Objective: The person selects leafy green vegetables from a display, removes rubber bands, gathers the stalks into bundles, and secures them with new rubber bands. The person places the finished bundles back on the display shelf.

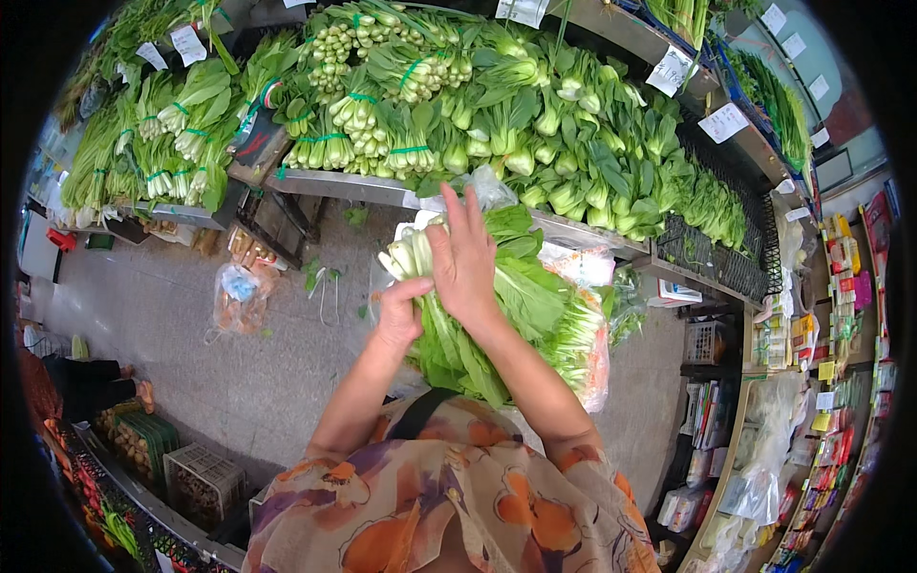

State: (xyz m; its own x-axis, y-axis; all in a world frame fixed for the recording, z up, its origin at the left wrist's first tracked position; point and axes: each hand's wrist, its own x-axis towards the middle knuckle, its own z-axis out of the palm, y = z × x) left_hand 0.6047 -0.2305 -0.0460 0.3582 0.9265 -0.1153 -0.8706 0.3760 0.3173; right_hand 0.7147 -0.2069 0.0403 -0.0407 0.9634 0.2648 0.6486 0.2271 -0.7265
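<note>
In front of my body is a bunch of leafy greens with thick white stems [410, 256], its leaves hanging toward me. My left hand [402, 309] grips this bunch near the stem bases, thumb on top and fingers hidden underneath. Across the stems lies my right hand [462, 261], its fingers stretched out toward the display and nothing visible in its grasp. Broad green leaves [526, 294] spread to the right of that wrist. Beside them, loose thin-stemmed greens [579, 329] rest on pinkish plastic wrapping [598, 376].
A metal-edged display stand [344, 185] bears piled bok choy [551, 122] and tied bunches. On the floor sits a plastic bag [243, 297]; a person's legs [100, 383] show at left near crates [204, 480]. Shelves of packaged goods [824, 430] line the right side.
</note>
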